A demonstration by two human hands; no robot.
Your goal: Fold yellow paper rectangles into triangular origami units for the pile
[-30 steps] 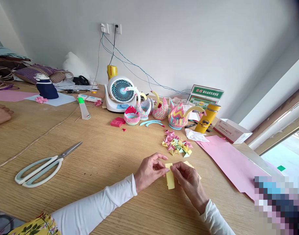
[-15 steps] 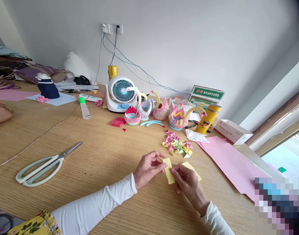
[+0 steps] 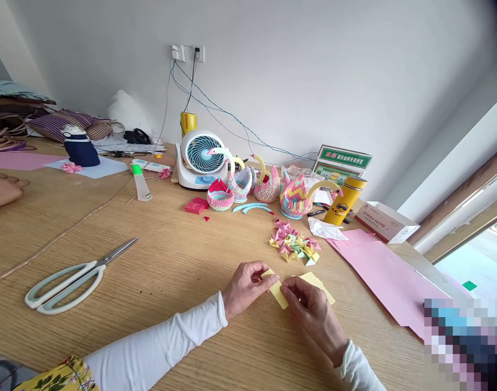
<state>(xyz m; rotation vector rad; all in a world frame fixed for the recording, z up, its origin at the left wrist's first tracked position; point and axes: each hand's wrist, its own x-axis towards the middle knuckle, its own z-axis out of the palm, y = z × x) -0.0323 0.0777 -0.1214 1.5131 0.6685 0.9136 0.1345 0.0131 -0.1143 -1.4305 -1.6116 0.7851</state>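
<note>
Pinching grip of left hand (image 3: 246, 288) and right hand (image 3: 314, 313) on pale yellow paper strip (image 3: 278, 297), narrow, straight-edged, slanted

One held yellow paper strip (image 3: 278, 297), one pair of white-handled metal scissors (image 3: 70, 285), two small pink flowers (image 3: 71, 168), one white plastic fan (image 3: 204, 155), one green-capped translucent bottle (image 3: 141, 187).

Yellow paper strip (image 3: 279, 298), slanted, in left hand (image 3: 247, 287) and right hand (image 3: 314, 310)

The head camera looks down on the tabletop (image 3: 183, 260) from its near edge. It faces the wall (image 3: 293, 76) at the far edge.
</note>
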